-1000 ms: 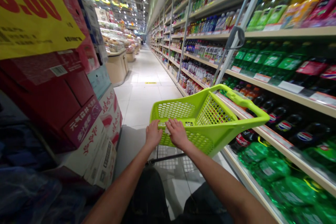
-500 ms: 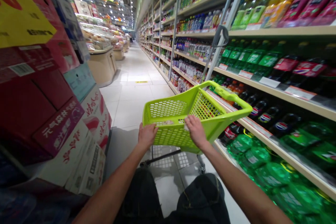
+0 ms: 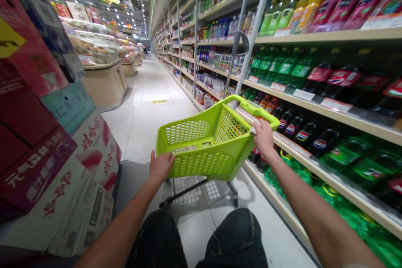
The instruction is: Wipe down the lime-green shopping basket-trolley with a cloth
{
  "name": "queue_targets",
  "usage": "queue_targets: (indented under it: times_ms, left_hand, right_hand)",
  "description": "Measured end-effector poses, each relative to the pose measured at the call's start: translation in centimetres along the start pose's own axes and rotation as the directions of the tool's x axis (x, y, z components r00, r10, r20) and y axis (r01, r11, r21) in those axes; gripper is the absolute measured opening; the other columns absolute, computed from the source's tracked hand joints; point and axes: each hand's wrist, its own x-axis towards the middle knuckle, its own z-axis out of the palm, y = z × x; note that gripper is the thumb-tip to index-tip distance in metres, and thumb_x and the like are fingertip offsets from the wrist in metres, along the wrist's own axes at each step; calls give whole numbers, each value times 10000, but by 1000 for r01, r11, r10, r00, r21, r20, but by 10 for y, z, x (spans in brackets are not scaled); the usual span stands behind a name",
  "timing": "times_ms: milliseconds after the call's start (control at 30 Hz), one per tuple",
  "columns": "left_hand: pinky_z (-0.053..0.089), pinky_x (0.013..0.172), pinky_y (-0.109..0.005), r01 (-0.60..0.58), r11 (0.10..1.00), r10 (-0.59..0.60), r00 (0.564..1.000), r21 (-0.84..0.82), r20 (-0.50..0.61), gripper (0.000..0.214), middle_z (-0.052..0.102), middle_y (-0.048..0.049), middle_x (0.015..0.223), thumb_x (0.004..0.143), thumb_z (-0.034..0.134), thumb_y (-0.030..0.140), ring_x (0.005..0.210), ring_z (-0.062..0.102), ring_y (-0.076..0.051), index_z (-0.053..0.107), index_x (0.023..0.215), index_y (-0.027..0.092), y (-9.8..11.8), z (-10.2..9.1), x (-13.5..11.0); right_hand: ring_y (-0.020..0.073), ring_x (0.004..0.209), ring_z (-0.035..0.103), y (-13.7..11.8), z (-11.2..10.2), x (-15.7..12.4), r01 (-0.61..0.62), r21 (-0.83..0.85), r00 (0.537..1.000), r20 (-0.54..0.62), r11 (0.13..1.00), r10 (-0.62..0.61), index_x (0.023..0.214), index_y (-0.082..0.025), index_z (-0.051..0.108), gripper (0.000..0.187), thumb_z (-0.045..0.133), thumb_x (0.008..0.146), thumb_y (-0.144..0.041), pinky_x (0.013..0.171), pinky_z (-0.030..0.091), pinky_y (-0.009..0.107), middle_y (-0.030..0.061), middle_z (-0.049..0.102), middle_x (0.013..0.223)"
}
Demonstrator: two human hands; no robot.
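A lime-green shopping cart [image 3: 204, 163] stands sideways in front of my knees, its handle end toward the shelves on the right. My left hand [image 3: 161, 166] is closed over the near rim at the cart's left end. My right hand [image 3: 263, 136] grips the near rim at the other end, just below the handle [image 3: 257, 111]. Something small and whitish shows at the right fingertips; I cannot make out what it is. Inside the basket, a small pale patch [image 3: 190, 148] lies on the floor. The undersides of both hands are hidden.
Shelves of soda bottles [image 3: 289, 67] line the right side close to the cart. Stacked drink cartons [image 3: 94, 138] stand at the left. A tiled aisle [image 3: 150, 83] runs ahead, past a rounded display counter [image 3: 103, 83].
My right hand has moved rightward along the cart's near rim to beside the handle. The left hand stays on the left end. The view has shifted, so the cart appears farther left.
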Motion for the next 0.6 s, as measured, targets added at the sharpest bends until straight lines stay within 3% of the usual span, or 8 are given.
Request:
queue_targets:
  times_ms: [100, 167, 233, 333, 400, 500, 600]
  left_hand:
    - [225, 995, -460, -1, 1000, 1, 1000, 17, 17, 406, 686, -73, 862, 857, 264, 395, 860, 607, -212, 604, 789, 184, 8, 0, 1]
    - [265, 980, -427, -14, 1000, 13, 1000, 24, 28, 408, 688, -70, 845, 857, 267, 399, 855, 608, -209, 608, 788, 186, 13, 0, 1]
    - [293, 967, -402, -27, 999, 26, 999, 25, 30, 405, 688, -66, 835, 859, 272, 397, 847, 609, -204, 612, 786, 191, 18, -1, 0]
    - [310, 962, -383, -27, 999, 27, 1000, 16, 15, 400, 687, -66, 829, 862, 283, 392, 830, 610, -197, 618, 785, 189, 27, 1, -3]
    - [318, 962, -377, -15, 1000, 15, 1000, 0, 9, 401, 686, -69, 829, 865, 283, 390, 820, 612, -192, 621, 796, 185, 37, 2, -4]
    - [301, 985, -385, -19, 999, 20, 999, -36, 27, 401, 685, -72, 830, 869, 280, 375, 817, 616, -187, 624, 822, 175, 53, 5, -5]
    - [231, 1037, -416, -96, 990, 102, 994, -102, 49, 334, 674, -68, 947, 863, 306, 301, 922, 598, -187, 597, 970, 176, 57, 7, -7]
  right_hand:
    - [208, 1195, 374, -56, 26, -15, 247, 146, 953, 145, 958, -268, 1090, -176, 577, 426, 389, 736, -34, 998, 314, 387, 100, 504, 1233]
    - [175, 1194, 381, -76, 37, -22, 353, 262, 897, 176, 898, -405, 1122, -197, 553, 438, 386, 751, -33, 1000, 317, 362, 72, 506, 1241]
    - [164, 1170, 407, -68, 39, -20, 316, 317, 916, 145, 894, -374, 1133, -176, 534, 421, 365, 771, -44, 995, 324, 356, 79, 526, 1215]
    - [201, 1159, 414, -37, 37, -5, 106, 291, 989, 64, 951, -130, 1099, -104, 530, 381, 313, 789, -68, 994, 305, 411, 149, 523, 1185]
    - [227, 1158, 413, -34, 39, -1, 40, 272, 998, 43, 961, -54, 1042, -86, 553, 354, 319, 776, -72, 982, 311, 442, 179, 515, 1180]
    - [220, 1151, 427, -79, 51, -19, 116, 317, 982, 104, 941, -156, 993, -99, 588, 348, 376, 725, -34, 971, 349, 414, 164, 533, 1174]
    - [205, 1222, 356, -134, 63, -48, 247, 420, 938, 124, 873, -325, 1107, -101, 548, 459, 394, 689, 9, 997, 331, 403, 152, 488, 1248]
